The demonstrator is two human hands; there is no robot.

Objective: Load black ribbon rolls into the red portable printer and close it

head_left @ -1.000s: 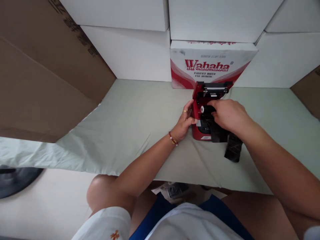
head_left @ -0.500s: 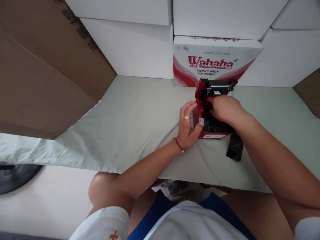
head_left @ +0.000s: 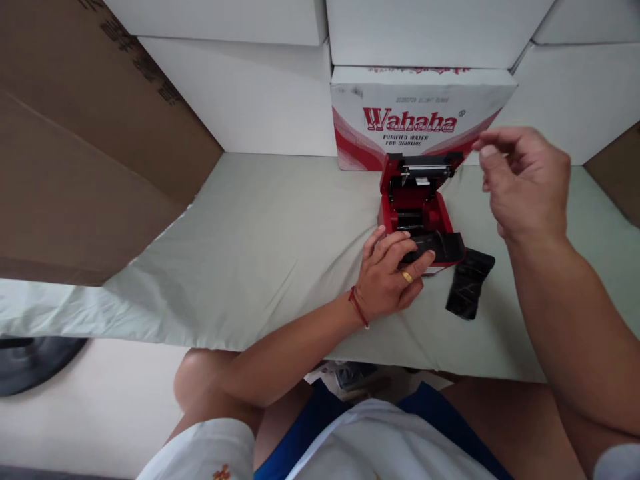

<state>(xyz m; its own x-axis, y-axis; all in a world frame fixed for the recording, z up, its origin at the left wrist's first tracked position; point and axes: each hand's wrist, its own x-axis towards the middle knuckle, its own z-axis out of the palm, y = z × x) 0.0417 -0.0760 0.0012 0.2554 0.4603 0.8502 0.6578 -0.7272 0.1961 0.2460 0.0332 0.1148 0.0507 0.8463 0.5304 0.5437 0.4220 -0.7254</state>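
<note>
At far left a brown carton [head_left: 75,153] leans over our desk [head_left: 260,253]. Our left hand [head_left: 387,283] rests at the front of the open red printer [head_left: 431,208], its grip loose and its fingers flat on a black strip [head_left: 443,245]. A black roll [head_left: 469,292] lies just beside the printer. Our right hand [head_left: 527,183] hovers above, grip half curled; we cannot tell whether it pinches anything.

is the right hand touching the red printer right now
No, the right hand hangs in the air apart from the red printer, while the left hand rests on the black strip at its front.
</note>
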